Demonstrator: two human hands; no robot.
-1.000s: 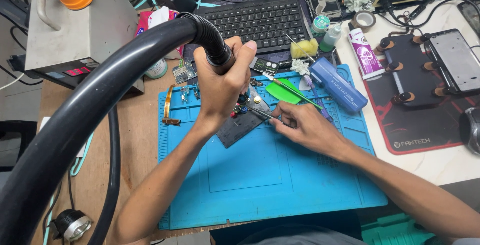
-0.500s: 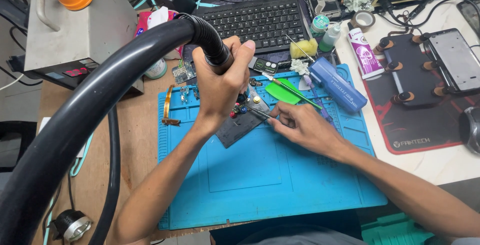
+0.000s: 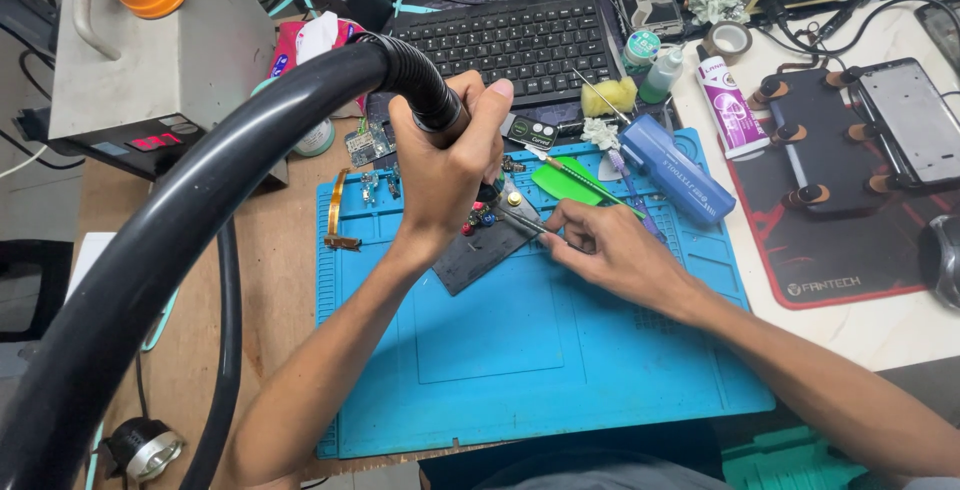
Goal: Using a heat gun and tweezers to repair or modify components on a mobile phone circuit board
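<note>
wooden bench (image 3: 290,280) bears blue mat (image 3: 560,350), keyboard (image 3: 515,45).

Both forearms are bare from elbow to wrist, with no sleeve, watch or band showing. The left hand (image 3: 445,165) and right hand (image 3: 610,250) wear no gloves and no rings. The 2 hands have short, plain nails.

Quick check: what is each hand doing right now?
Left hand: closed around the black hose handle.
Right hand: closed, pinching tweezers over the dark board.
</note>
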